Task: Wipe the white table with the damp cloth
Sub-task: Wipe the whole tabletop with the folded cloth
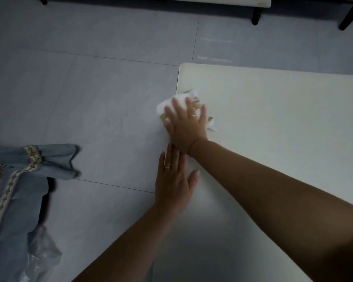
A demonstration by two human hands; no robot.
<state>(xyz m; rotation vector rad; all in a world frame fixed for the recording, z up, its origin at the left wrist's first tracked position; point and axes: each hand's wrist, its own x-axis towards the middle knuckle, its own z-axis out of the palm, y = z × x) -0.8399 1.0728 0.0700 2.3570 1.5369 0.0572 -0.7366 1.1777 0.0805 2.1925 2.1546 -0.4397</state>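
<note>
Cloth (179, 100) lies flat under right hand (184, 127) at table (273, 110) edge.

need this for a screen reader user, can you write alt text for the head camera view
Seen from above, a person's right hand presses a white cloth flat at the left edge of a white table, while the left hand rests flat on the edge nearer the camera. Grey floor tiles and blue fabric lie to the left.
</note>
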